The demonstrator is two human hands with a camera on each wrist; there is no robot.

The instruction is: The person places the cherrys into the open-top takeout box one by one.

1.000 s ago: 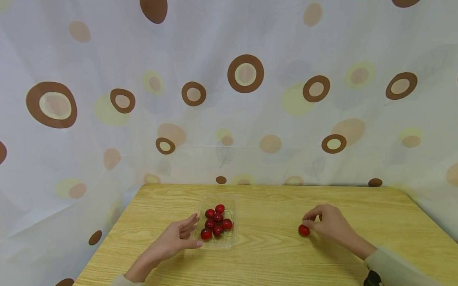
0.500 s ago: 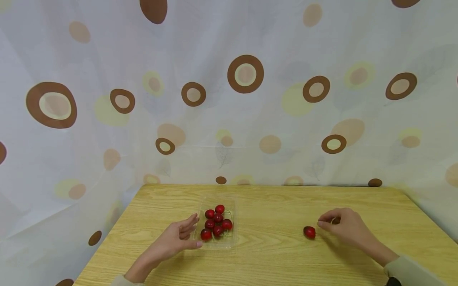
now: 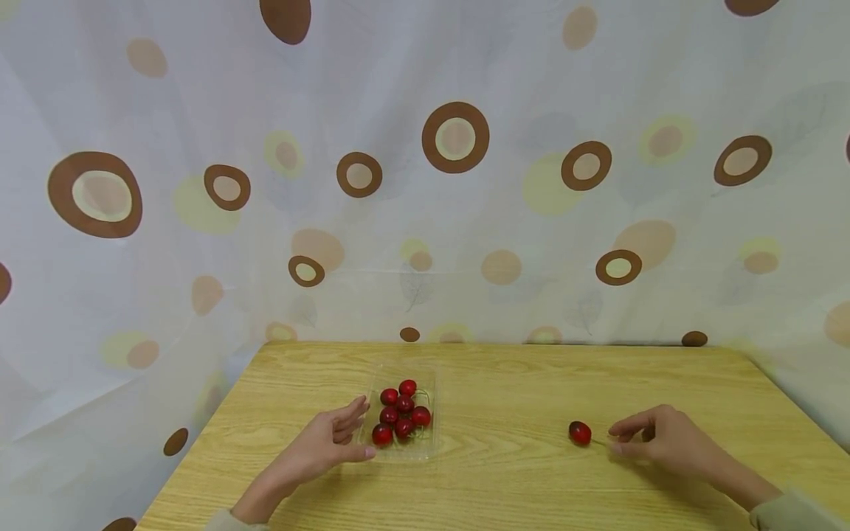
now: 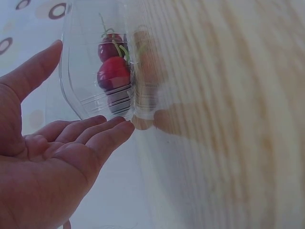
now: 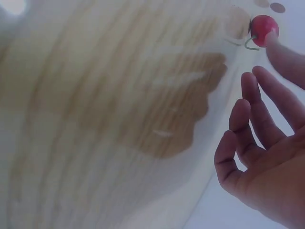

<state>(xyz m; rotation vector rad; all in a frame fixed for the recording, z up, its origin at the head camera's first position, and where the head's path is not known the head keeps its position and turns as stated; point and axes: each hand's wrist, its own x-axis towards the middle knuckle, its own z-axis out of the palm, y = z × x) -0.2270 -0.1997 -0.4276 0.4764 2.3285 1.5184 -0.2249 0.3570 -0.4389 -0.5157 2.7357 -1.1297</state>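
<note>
A clear plastic container holds several red cherries with green stems, left of the table's middle in the head view. My left hand is beside its left side, thumb and fingers spread around the near corner. In the left wrist view the fingertips are at the container's wall; whether they touch it I cannot tell. A single cherry lies on the table to the right, its stem pointing at my right hand. The right wrist view shows thumb and fingers apart near this cherry, holding nothing.
The wood-grain table carries the container and the lone cherry, with bare surface between them. A light curtain with brown and beige circles hangs behind the table and along its left side.
My right hand has let go of the lone cherry and moved right and nearer to me. The cherry has shifted slightly right and turned. My left hand and the container have stayed put.
</note>
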